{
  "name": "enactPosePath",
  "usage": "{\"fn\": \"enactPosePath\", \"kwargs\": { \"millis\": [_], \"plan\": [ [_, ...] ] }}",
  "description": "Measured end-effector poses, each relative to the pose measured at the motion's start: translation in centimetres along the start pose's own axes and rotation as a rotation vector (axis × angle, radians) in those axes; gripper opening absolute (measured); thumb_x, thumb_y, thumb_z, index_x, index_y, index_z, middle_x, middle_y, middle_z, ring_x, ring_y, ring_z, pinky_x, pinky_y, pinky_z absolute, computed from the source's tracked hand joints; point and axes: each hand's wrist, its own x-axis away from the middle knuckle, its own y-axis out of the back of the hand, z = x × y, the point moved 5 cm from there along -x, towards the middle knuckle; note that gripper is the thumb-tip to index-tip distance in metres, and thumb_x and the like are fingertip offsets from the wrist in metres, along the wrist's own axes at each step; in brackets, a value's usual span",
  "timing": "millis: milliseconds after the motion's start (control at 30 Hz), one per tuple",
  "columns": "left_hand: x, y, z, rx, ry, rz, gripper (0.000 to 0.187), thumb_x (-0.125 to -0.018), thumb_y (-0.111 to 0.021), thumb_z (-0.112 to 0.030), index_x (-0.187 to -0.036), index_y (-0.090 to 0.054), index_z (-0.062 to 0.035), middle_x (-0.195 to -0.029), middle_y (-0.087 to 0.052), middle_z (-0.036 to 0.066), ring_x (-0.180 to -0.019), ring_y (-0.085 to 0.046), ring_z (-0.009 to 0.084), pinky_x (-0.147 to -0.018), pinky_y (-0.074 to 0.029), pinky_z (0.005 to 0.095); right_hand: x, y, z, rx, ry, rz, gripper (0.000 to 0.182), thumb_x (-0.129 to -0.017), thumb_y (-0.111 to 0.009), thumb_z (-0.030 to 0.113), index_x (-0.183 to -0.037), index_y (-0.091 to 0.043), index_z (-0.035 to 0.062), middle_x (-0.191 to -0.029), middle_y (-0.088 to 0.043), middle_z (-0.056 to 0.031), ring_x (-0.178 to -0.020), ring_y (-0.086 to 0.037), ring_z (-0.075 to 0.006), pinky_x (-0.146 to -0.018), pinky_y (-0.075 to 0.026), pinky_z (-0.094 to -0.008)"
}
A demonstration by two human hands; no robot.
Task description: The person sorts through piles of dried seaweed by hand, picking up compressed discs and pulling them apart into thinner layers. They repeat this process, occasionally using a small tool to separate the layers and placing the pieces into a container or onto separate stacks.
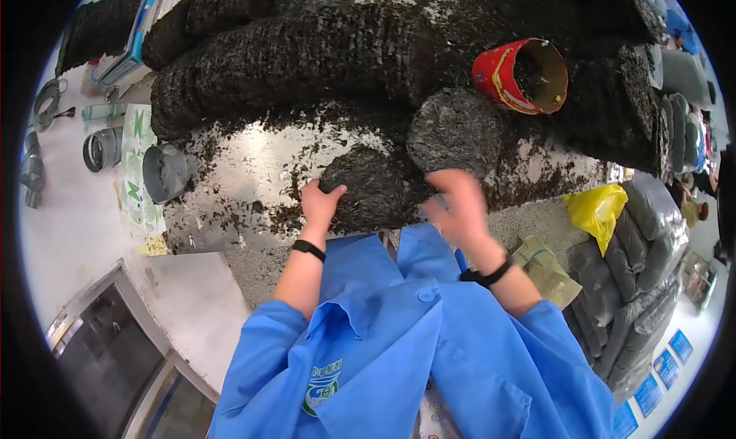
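Note:
A round, dark cake of what looks like dried seaweed lies at the table's near edge in front of me. My left hand is at its left side, thumb and fingers apart, with the thumb against the cake's edge. On the opposite side, my right hand is blurred by motion; its fingers look spread and nothing shows in them. Just beyond that hand sits a second, greyer round cake. A red bucket lies tipped behind it, with dark scraps inside.
Long rows of stacked dark cakes fill the back of the scrap-strewn metal table. Metal rings stand at the left. Filled grey bags and a yellow plastic bag are piled at the right.

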Motion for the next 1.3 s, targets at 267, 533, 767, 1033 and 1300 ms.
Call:
{"fn": "enactPosePath", "kwargs": {
  "millis": [267,533,767,1033,1300],
  "plan": [
    [7.5,8.3,-10.6,0.862,0.276,0.267,0.04,-0.103,-0.065,-0.035,-0.124,-0.058,-0.0021,-0.115,-0.068,0.011,-0.102,-0.067,0.0192,-0.086,-0.056,0.0378,-0.8,-7.7,3.8,-0.205,0.32,-0.013,0.062,-0.073,-0.074,0.002,-0.133,-0.062,0.0064,-0.136,-0.064,-0.0158,-0.128,-0.06,-0.0337,-0.108,-0.049,-0.0451],
    [4.1,2.6,-14.5,0.874,0.015,0.452,0.039,-0.107,-0.055,-0.041,-0.125,-0.06,-0.0061,-0.119,-0.065,0.007,-0.11,-0.063,0.0202,-0.093,-0.053,0.0363,-0.7,9.2,-10.3,-0.67,-0.441,-0.548,0.056,-0.092,-0.078,0.013,-0.139,-0.052,-0.0025,-0.135,-0.063,-0.0146,-0.122,-0.059,-0.0182,-0.103,-0.049,-0.0325],
    [0.7,-6.9,-20.9,1.162,0.022,0.577,0.065,-0.096,-0.07,-0.049,-0.137,-0.054,-0.0008,-0.135,-0.059,0.007,-0.124,-0.053,0.0201,-0.108,-0.041,0.0383,-1.1,6.4,-17.4,-1.216,-0.672,-0.524,0.073,-0.104,-0.051,0.056,-0.152,-0.044,0.001,-0.157,-0.045,-0.0145,-0.143,-0.043,-0.0278,-0.121,-0.029,-0.0418],
    [3.5,-8.6,-22.2,0.9,-0.007,0.301,0.083,-0.093,-0.075,-0.041,-0.152,-0.036,0.002,-0.151,-0.046,0.02,-0.135,-0.049,0.0291,-0.111,-0.041,0.0384,0.7,6.0,-19.8,-1.183,-0.446,-0.453,0.062,-0.108,-0.05,0.046,-0.152,-0.047,0.0023,-0.156,-0.049,-0.01,-0.139,-0.048,-0.0244,-0.117,-0.034,-0.0378],
    [-2.1,13.3,-19.7,0.59,-0.466,-0.61,0.039,-0.091,-0.066,-0.003,-0.129,-0.054,-0.0023,-0.124,-0.055,0.012,-0.109,-0.056,0.022,-0.094,-0.049,0.0367,-11.4,9.3,-1.6,-0.697,-0.081,-0.456,0.061,-0.087,-0.079,0.017,-0.139,-0.052,-0.0017,-0.139,-0.053,-0.0194,-0.133,-0.052,-0.0301,-0.111,-0.044,-0.0419]
  ]
}}
